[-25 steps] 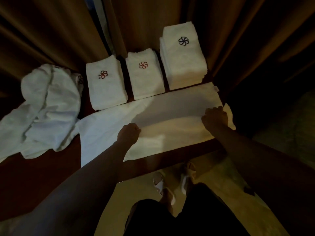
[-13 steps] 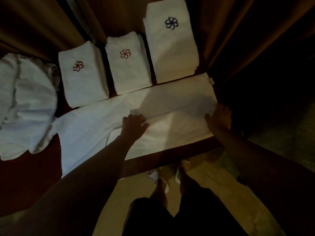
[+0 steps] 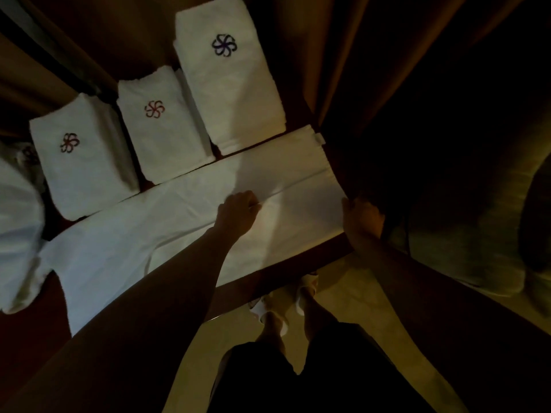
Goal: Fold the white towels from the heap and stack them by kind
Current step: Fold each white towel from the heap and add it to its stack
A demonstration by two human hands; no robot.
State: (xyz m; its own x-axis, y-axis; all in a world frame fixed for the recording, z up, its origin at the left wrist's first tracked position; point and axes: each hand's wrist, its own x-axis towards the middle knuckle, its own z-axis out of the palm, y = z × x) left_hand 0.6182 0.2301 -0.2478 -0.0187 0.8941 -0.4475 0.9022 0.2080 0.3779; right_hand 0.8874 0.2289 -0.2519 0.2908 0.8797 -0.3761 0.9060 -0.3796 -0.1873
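In the head view, a long white towel (image 3: 190, 231) is seen spread across a dark red-brown worktop (image 3: 26, 347), its near layer folded over so that an edge runs along its middle. The left hand (image 3: 238, 214) is laid on that edge near the towel's centre, and its fingers (image 3: 253, 204) are curled and appear to pinch the folded edge. The right hand (image 3: 362, 222) is placed at the towel's right end, by the worktop's corner; its fingers are bent round the end of the cloth, though the grip is dim and cannot be read in detail.

Beyond the left fingers, three stacks of folded towels are lined up just past the spread towel's far edge. A stack marked with a dark red flower emblem (image 3: 82, 162) stands farthest to the left, a second with a red emblem (image 3: 162, 126) is directly beyond the left fingers, and a taller stack with a purple emblem (image 3: 229, 84) rises between the two hands' lines, beyond them. Far to the left of the left fingers, the unfolded heap (image 3: 16, 234) is seen lying at the frame edge, touching the spread towel's left end.

Brown curtains (image 3: 343, 55) hang behind the stacks. Below the hands, the person's feet in pale slippers (image 3: 307, 289) are seen on the floor.
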